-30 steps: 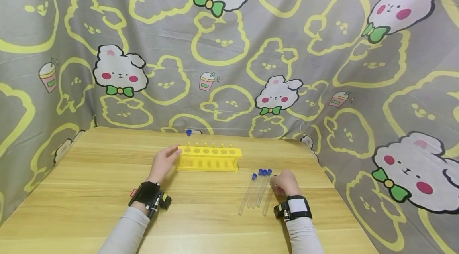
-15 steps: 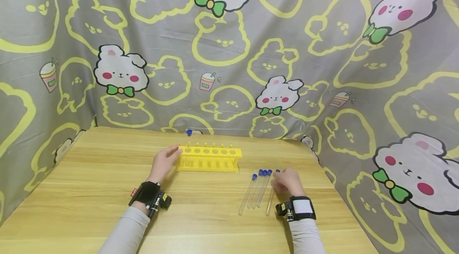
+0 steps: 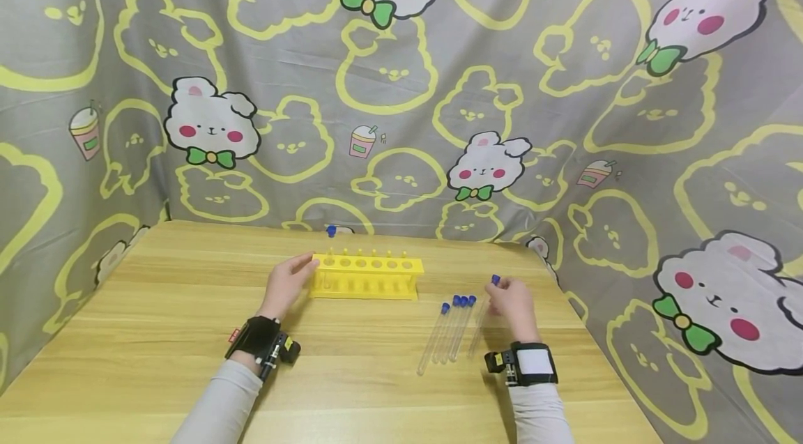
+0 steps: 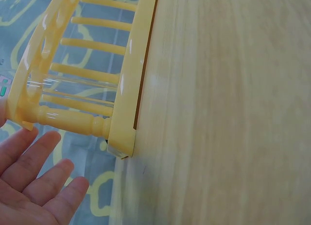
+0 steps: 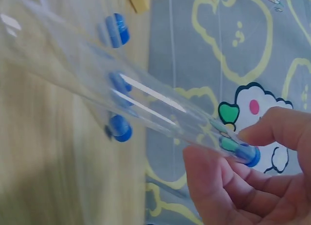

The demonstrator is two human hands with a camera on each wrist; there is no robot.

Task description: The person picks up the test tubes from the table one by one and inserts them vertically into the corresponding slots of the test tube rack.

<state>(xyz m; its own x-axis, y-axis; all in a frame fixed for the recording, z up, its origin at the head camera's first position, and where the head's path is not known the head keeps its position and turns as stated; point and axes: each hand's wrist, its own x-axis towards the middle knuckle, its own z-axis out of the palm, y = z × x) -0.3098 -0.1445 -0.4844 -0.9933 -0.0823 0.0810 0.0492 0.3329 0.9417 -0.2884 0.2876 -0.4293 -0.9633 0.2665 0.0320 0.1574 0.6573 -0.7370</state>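
Right hand (image 3: 513,301) pinches a clear blue-capped tube (image 5: 146,101) near its cap, lifted off the wooden table (image 3: 157,332), its lower length blurred; four more tubes (image 3: 448,332) lie just beside; left hand (image 3: 285,285), fingers straight, rests against the yellow rack (image 3: 366,275) end; rack cut off in wrist view

Bare table (image 3: 351,332) lies open to you between both hands. The rack (image 3: 366,275) blocks the far middle; loose tubes (image 3: 448,332) lie just beside your right hand (image 3: 511,304).
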